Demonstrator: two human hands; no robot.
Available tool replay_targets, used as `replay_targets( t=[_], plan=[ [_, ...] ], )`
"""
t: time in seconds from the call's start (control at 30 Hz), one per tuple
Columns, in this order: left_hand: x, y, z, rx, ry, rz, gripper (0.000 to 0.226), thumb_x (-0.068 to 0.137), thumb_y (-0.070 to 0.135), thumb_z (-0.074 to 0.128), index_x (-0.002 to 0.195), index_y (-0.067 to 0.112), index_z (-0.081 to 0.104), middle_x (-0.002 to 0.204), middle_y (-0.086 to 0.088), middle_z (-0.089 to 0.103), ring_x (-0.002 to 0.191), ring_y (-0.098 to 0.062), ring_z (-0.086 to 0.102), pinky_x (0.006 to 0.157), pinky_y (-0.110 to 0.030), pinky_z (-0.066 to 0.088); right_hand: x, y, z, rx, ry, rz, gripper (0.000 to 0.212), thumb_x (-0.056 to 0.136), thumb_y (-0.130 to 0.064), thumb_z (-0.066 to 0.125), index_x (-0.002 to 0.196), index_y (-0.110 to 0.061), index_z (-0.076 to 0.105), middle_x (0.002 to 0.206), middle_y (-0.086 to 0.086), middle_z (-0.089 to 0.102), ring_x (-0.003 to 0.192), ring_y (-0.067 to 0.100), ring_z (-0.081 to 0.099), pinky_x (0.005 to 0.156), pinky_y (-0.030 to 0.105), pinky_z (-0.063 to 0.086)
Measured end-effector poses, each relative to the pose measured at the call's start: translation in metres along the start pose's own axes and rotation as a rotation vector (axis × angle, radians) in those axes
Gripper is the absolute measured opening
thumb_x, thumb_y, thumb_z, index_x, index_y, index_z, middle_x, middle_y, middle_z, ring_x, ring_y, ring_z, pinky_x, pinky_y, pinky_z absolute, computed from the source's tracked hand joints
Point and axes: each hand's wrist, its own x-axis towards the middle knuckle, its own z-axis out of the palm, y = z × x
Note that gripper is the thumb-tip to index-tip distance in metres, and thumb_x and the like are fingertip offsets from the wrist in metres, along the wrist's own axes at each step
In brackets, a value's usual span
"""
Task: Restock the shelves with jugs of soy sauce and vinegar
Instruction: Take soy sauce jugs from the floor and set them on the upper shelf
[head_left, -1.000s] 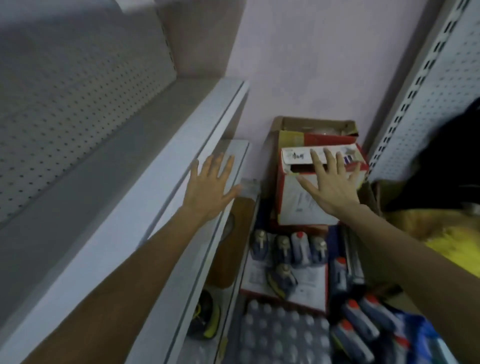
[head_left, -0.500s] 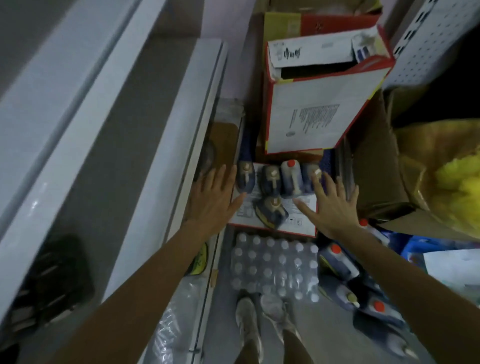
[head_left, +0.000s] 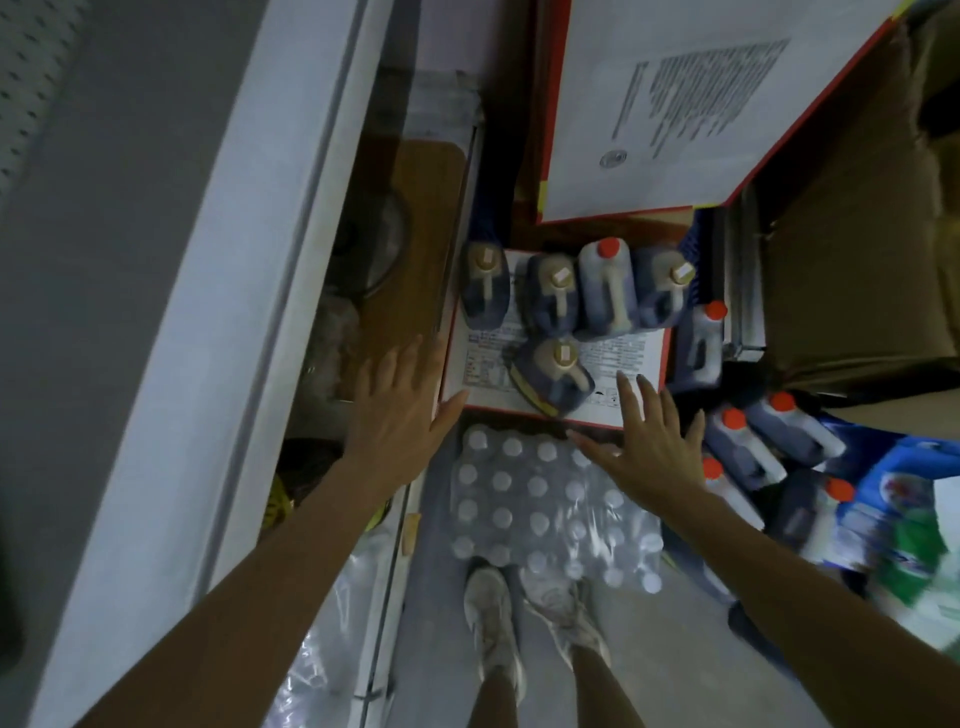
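Several dark jugs stand on a white, red-edged carton (head_left: 483, 374) on the floor ahead of me. A row at its far edge has beige-capped jugs (head_left: 485, 283) and one red-capped jug (head_left: 605, 291). One beige-capped jug (head_left: 556, 376) stands alone nearer me. More red-capped jugs (head_left: 748, 447) lie to the right. My left hand (head_left: 402, 410) is open, fingers spread, at the carton's left edge. My right hand (head_left: 647, 441) is open just right of the lone jug, over the carton's near edge. Neither hand holds anything. The white shelf (head_left: 208, 312) runs along my left.
A shrink-wrapped pack of white-capped bottles (head_left: 540, 509) lies on the floor between the carton and my shoes (head_left: 524, 618). A tall white and red box (head_left: 685, 104) stands behind the jugs, brown cartons (head_left: 852, 260) to the right, colourful packs (head_left: 909, 525) at lower right.
My view has tilted from the shelves down to the floor. Both open hands have dropped from shelf height toward the carton of jugs and now hover at its near edge.
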Motion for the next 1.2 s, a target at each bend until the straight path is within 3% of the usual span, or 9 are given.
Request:
replay_targets(
  t=[0.1, 0.33, 0.53, 0.67, 0.77, 0.83, 1.0, 1.1, 1.2],
  plan=[
    [0.009, -0.002, 0.030, -0.011, -0.034, 0.000, 0.074, 0.096, 0.058, 0.016, 0.138, 0.005, 0.047, 0.128, -0.021, 0.059, 0.111, -0.039, 0.059, 0.091, -0.051, 0.049, 0.015, -0.004, 0.031, 0.035, -0.026, 0.021, 0.107, 0.070, -0.090, 0.018, 0.153, -0.026, -0.003, 0.162, 0.003, 0.003, 0.148, 0.027, 0.005, 0.115, 0.058, 0.004],
    [0.019, -0.005, 0.080, -0.063, -0.110, -0.002, 0.080, 0.098, 0.057, 0.006, 0.132, 0.001, 0.053, 0.119, -0.024, 0.063, 0.101, -0.042, 0.064, 0.082, -0.053, 0.052, 0.058, -0.035, 0.071, 0.661, 0.079, 0.268, 0.094, 0.080, -0.067, 0.057, 0.151, -0.020, 0.017, 0.156, 0.010, 0.022, 0.141, 0.033, 0.024, 0.111, 0.053, 0.026],
    [0.028, -0.012, 0.115, -0.112, -0.160, -0.020, 0.083, 0.097, 0.061, 0.004, 0.138, 0.003, 0.047, 0.129, -0.022, 0.058, 0.113, -0.039, 0.059, 0.092, -0.055, 0.048, 0.107, -0.043, 0.084, 0.687, 0.101, 0.347, 0.090, 0.074, -0.062, 0.069, 0.134, -0.007, 0.031, 0.137, 0.016, 0.034, 0.128, 0.040, 0.037, 0.100, 0.054, 0.037],
    [0.033, -0.016, 0.132, -0.084, -0.216, 0.010, 0.108, 0.080, 0.069, -0.028, 0.149, 0.010, 0.030, 0.151, -0.021, 0.033, 0.135, -0.038, 0.039, 0.107, -0.055, 0.034, 0.140, -0.045, 0.099, 0.724, 0.098, 0.395, 0.080, 0.073, -0.056, 0.074, 0.123, -0.005, 0.037, 0.129, 0.016, 0.045, 0.120, 0.038, 0.046, 0.093, 0.049, 0.042],
    [0.030, -0.014, 0.140, -0.183, -0.212, -0.061, 0.088, 0.095, 0.065, 0.001, 0.140, 0.004, 0.045, 0.135, -0.020, 0.054, 0.119, -0.037, 0.057, 0.094, -0.054, 0.047, 0.152, -0.040, 0.105, 0.717, 0.132, 0.409, 0.064, 0.077, -0.049, 0.074, 0.115, -0.004, 0.050, 0.117, 0.017, 0.061, 0.110, 0.037, 0.056, 0.078, 0.038, 0.043],
    [0.028, -0.015, 0.146, -0.192, -0.208, -0.082, 0.081, 0.097, 0.062, 0.009, 0.138, 0.003, 0.047, 0.130, -0.019, 0.059, 0.113, -0.036, 0.061, 0.091, -0.053, 0.050, 0.155, -0.037, 0.101, 0.702, 0.118, 0.357, 0.054, 0.079, -0.044, 0.074, 0.112, -0.004, 0.060, 0.112, 0.016, 0.066, 0.105, 0.034, 0.060, 0.072, 0.031, 0.039],
    [0.020, -0.021, 0.146, -0.206, -0.171, -0.063, 0.084, 0.095, 0.065, 0.007, 0.140, 0.004, 0.044, 0.132, -0.018, 0.058, 0.114, -0.034, 0.060, 0.093, -0.049, 0.050, 0.157, -0.033, 0.088, 0.668, -0.030, 0.243, 0.049, 0.081, -0.038, 0.074, 0.114, -0.003, 0.065, 0.111, 0.015, 0.067, 0.103, 0.029, 0.061, 0.071, 0.025, 0.034],
    [0.016, -0.025, 0.140, -0.220, -0.133, -0.064, 0.085, 0.094, 0.067, 0.011, 0.138, 0.003, 0.046, 0.130, -0.018, 0.059, 0.113, -0.034, 0.062, 0.092, -0.045, 0.049, 0.156, -0.042, 0.089, 0.630, -0.012, 0.200, 0.046, 0.083, -0.040, 0.071, 0.109, -0.002, 0.067, 0.105, 0.019, 0.068, 0.095, 0.031, 0.061, 0.069, 0.026, 0.034],
    [0.013, -0.030, 0.142, -0.355, -0.127, -0.084, 0.094, 0.083, 0.075, 0.023, 0.149, 0.007, 0.027, 0.147, -0.015, 0.042, 0.131, -0.032, 0.046, 0.105, -0.041, 0.038, 0.146, -0.052, 0.086, 0.653, 0.033, 0.120, 0.040, 0.084, -0.037, 0.071, 0.102, -0.001, 0.069, 0.095, 0.018, 0.069, 0.082, 0.027, 0.060, 0.066, 0.029, 0.039]
  ],
)
